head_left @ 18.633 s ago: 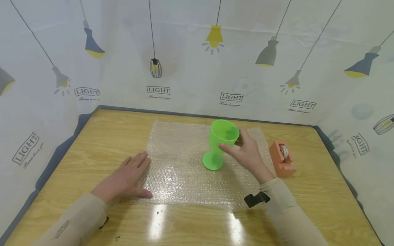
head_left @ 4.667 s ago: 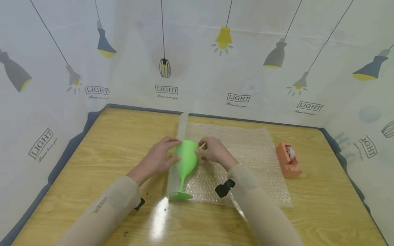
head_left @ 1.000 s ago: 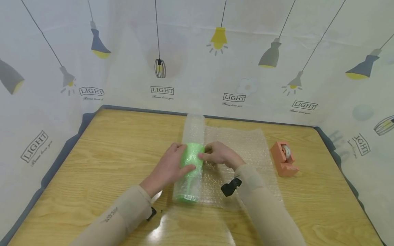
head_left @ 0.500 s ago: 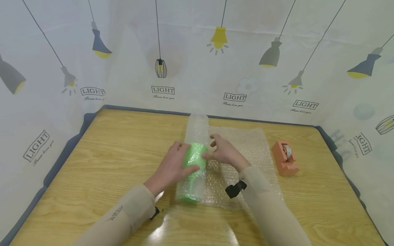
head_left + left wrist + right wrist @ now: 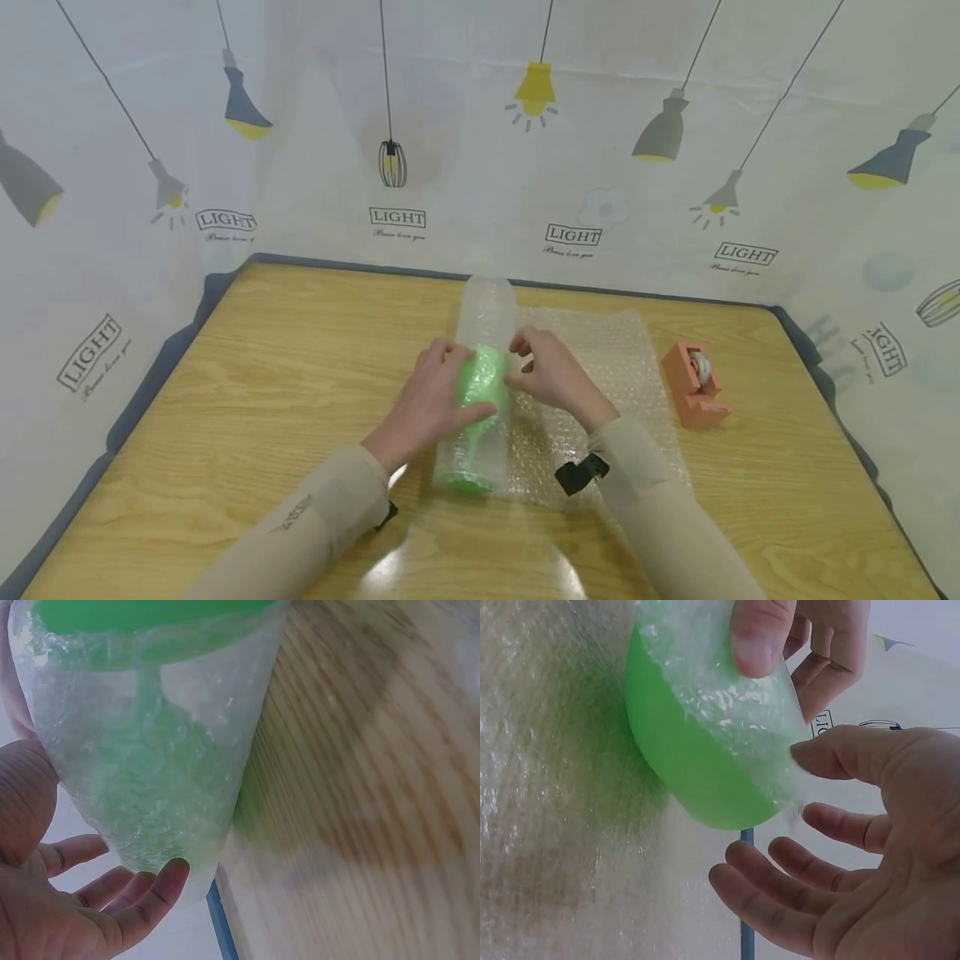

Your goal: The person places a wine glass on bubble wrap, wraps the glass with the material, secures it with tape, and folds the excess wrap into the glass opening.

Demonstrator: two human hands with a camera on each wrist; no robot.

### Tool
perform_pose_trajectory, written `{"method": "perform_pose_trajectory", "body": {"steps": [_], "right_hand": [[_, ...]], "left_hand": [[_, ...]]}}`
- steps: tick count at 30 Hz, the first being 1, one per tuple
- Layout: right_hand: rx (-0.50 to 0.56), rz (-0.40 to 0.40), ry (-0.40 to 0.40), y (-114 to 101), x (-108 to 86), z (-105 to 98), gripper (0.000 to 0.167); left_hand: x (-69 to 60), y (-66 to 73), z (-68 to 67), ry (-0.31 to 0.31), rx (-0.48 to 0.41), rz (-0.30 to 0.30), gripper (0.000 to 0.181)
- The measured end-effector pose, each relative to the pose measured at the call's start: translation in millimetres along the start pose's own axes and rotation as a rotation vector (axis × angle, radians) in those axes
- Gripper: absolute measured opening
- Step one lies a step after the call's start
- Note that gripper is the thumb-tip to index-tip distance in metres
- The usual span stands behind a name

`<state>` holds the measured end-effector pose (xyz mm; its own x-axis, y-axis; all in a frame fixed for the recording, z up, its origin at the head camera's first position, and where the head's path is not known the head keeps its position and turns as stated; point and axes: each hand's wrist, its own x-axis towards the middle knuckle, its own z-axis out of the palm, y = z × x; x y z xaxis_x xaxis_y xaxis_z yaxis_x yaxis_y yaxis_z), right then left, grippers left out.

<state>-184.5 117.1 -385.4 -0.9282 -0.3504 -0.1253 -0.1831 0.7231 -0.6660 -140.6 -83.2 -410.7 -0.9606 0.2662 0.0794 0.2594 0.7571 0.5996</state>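
Bright green stemmed goblet (image 5: 484,375), head view: on its side, foot toward the person, inside a roll of clear bubble wrap (image 5: 600,354). Roll extends beyond the bowl toward the table's far edge; the unrolled part lies flat to the right on the wood-grain tabletop (image 5: 285,367). Left hand (image 5: 429,396) grips the roll from its left side, thumb across the top. Right hand (image 5: 553,377) is at the roll's right side, fingers loosely bent. Salmon-coloured block-shaped tape dispenser (image 5: 693,385) stands just beside the sheet, right. Behind: pale backdrop (image 5: 465,100) printed with hanging lamps and "LIGHT".

Left wrist view: green foot (image 5: 150,615) at top, stem and bowl blurred through the wrap; left fingers curve against the bowl end.

Right wrist view: left thumb presses the wrap. Right fingers spread, thumb tip at the wrap's edge; contact there cannot be told. Hands near each other, not joined.
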Motion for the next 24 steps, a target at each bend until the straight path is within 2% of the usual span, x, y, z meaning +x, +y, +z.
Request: {"method": "perform_pose_trajectory", "body": {"steps": [3,12,19,24], "right_hand": [[-0.013,0.006,-0.003,-0.1,-1.2,1.3,0.039],[-0.013,0.116,-0.005,-6.8,-3.3,11.2,0.057],[0.019,0.102,0.01,0.9,-1.0,15.1,0.055],[0.086,0.083,0.002,13.1,-0.6,15.4,0.053]], "left_hand": [[1.9,1.6,1.5,-0.001,0.001,-0.003,0.082],[6.3,6.0,6.8,0.001,0.03,-0.005,0.08],[7.5,6.1,9.1,0.008,0.036,0.018,0.079],[5.6,0.9,5.4,-0.026,-0.04,0.055,0.083]]}}
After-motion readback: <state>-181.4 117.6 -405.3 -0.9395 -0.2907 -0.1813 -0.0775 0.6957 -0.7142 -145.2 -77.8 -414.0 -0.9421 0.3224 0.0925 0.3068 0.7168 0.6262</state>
